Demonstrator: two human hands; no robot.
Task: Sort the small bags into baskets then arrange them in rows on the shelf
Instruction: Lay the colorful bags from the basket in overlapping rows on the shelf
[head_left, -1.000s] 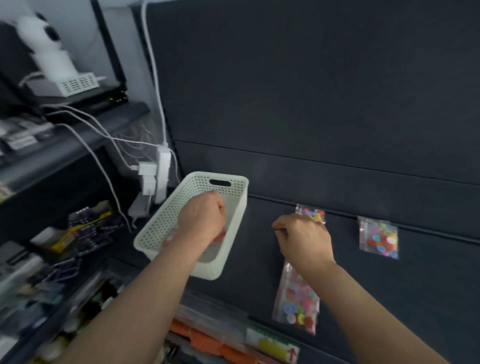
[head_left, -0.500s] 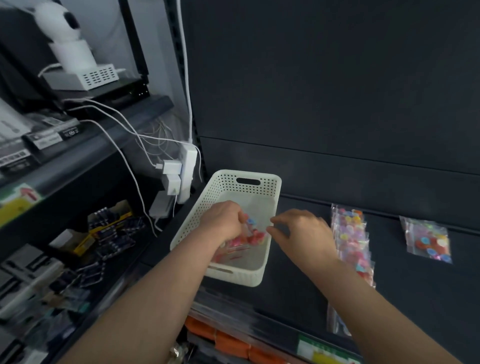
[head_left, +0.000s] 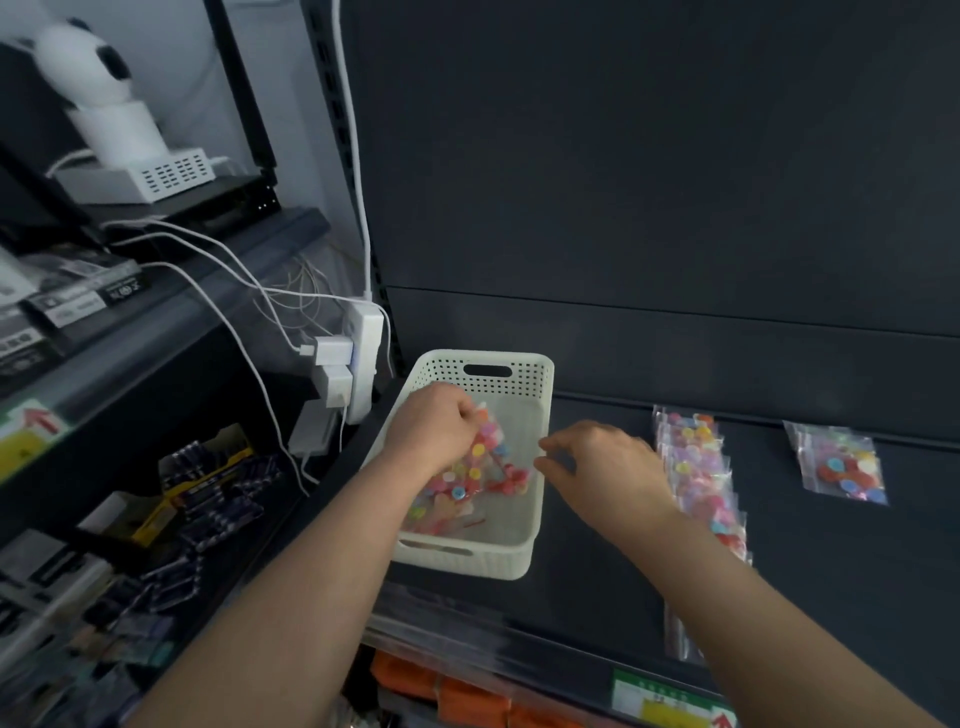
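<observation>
Just inside the white basket (head_left: 542, 362): small bag (head_left: 480, 457) of coloured buttons, pinched at its top edge by the curled fingers (head_left: 458, 415) of the left hand (head_left: 428, 428), hanging over more bags (head_left: 447, 514) on the basket floor. Right hand (head_left: 605, 467) just beside the basket's right wall, fingers loosely bent and spread, thumb and forefinger apart, gripping nothing, close to the lifted bag. Beyond that hand, on the dark shelf (head_left: 587, 582), a row of bags (head_left: 693, 457) overlapping front to back; well apart to the right, a separate small pile (head_left: 841, 465). Left of the basket, a white power strip (head_left: 366, 358) with plugs and cables; higher up, a white camera (head_left: 98, 98), blurred.
</observation>
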